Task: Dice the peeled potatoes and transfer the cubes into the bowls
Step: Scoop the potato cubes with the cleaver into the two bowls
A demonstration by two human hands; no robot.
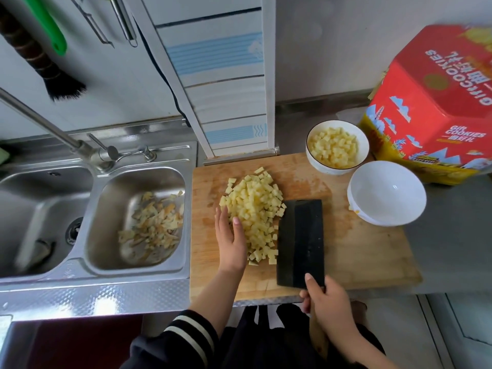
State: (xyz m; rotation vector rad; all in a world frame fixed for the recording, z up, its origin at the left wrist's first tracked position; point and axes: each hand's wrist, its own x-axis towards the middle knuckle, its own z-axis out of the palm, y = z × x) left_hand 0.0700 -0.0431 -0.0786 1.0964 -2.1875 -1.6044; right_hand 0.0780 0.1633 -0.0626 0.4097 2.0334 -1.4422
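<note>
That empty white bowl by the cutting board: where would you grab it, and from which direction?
Probably by the rim of the empty white bowl on the side nearest the cutting board, coming from above with thumb inside and fingers outside. It sits upright with its mouth open and nothing in it, while the red cookie box crowds its far side.

I see pale tiled wall (111, 83) with blue-striped pillar (221, 83) | steel double sink (48, 209) at counter's left end | grey counter (452, 235) right | brush (34, 54) hanging top-left | soft daylight
</note>
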